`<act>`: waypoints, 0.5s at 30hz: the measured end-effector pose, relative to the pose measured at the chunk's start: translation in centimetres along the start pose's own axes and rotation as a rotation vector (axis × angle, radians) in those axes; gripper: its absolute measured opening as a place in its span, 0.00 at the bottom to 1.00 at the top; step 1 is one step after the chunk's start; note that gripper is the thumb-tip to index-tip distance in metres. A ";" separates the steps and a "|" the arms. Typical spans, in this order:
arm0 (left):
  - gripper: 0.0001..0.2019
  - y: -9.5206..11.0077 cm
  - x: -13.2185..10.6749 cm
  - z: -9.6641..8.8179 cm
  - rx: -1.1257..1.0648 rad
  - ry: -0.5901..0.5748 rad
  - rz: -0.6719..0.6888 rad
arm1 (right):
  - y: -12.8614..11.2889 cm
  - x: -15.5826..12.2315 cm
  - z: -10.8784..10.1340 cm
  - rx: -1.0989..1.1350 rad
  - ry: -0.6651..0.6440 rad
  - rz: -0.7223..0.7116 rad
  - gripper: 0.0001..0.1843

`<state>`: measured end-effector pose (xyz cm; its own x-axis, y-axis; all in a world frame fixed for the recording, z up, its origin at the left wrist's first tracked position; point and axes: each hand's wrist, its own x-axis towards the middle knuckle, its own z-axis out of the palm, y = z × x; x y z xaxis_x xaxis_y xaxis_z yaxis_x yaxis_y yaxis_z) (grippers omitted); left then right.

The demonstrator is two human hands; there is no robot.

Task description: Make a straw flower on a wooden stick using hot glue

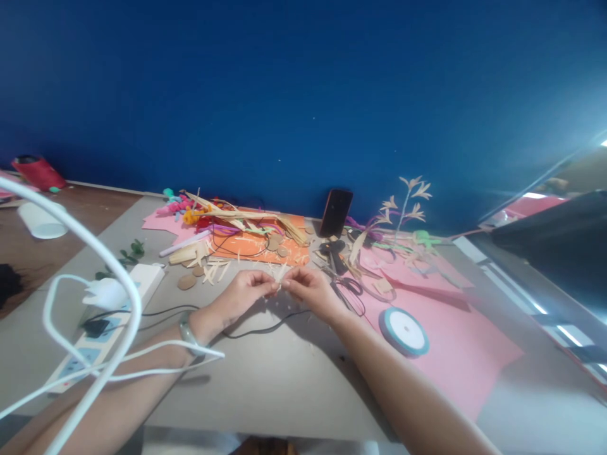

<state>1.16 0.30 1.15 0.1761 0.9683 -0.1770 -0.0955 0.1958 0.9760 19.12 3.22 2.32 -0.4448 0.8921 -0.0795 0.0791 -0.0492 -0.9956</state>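
Observation:
My left hand [244, 294] and my right hand [310, 291] meet over the grey table, thumb and fingertips pinched together. Between them they hold a small bunch of pale, thin straw-like strips [281, 273], its pointed ends fanning upward. How the strips are joined is hidden by my fingers. Similar short cut strips [215, 272] lie beyond my left hand. Just right of my right hand are dark-handled scissors [349, 289]. A stem with pale star-shaped straw flowers [403, 202] stands at the back right.
A phone [336, 213] leans on the blue wall. An orange sheet [246, 246] carries straw strips. Pink paper [455, 328] lies right, under a ribbon spool [404, 331]. At left, a power strip [111, 322] has plugs in it, and a white cable [135, 309] crosses before my left forearm.

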 end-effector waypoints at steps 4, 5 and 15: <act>0.13 0.0 -0.1 0.1 -0.028 -0.012 0.008 | -0.3 -0.2 0.4 -0.010 0.013 -0.023 0.18; 0.13 0.0 -0.1 0.1 -0.027 -0.016 0.019 | -0.4 -0.2 0.5 -0.028 0.017 -0.033 0.17; 0.12 -0.4 0.3 -0.5 0.072 0.056 0.047 | -0.3 -0.3 -0.3 -0.079 0.003 -0.054 0.17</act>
<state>0.72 0.61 0.63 0.1174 0.9838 -0.1356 -0.0315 0.1402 0.9896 19.50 3.14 2.65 -0.4479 0.8937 -0.0258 0.1254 0.0342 -0.9915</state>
